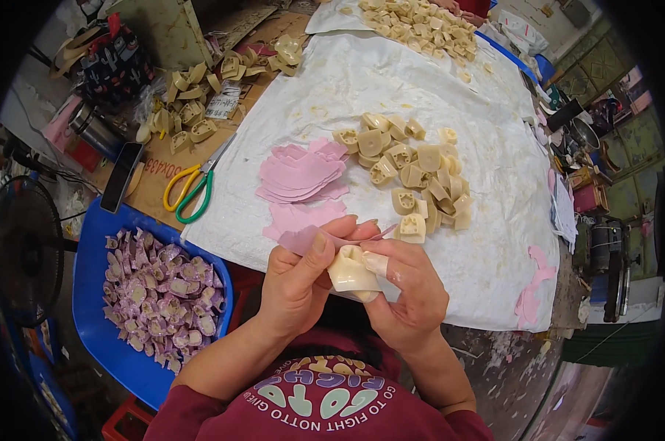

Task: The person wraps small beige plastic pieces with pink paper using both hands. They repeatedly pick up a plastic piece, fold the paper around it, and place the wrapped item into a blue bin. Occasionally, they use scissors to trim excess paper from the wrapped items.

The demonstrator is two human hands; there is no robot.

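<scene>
My left hand (297,283) and my right hand (406,283) meet over the near edge of the white sheet (347,81). Together they hold a cream plastic heel piece (351,273). A thin pink cover piece (303,239) lies over its top, pinched under my left thumb and fingers. My right thumb presses on the cream piece from the right. Just beyond my hands lies a stack of pink cover pieces (301,175). To its right sits a pile of several bare cream heel pieces (413,173).
A blue tray (97,331) at my left holds several pink-covered pieces (159,294). Yellow-and-green scissors (192,187) lie at the sheet's left edge, beside a dark phone (121,176). More cream pieces (420,26) lie at the far end and on cardboard (192,103). A fan (20,250) stands far left.
</scene>
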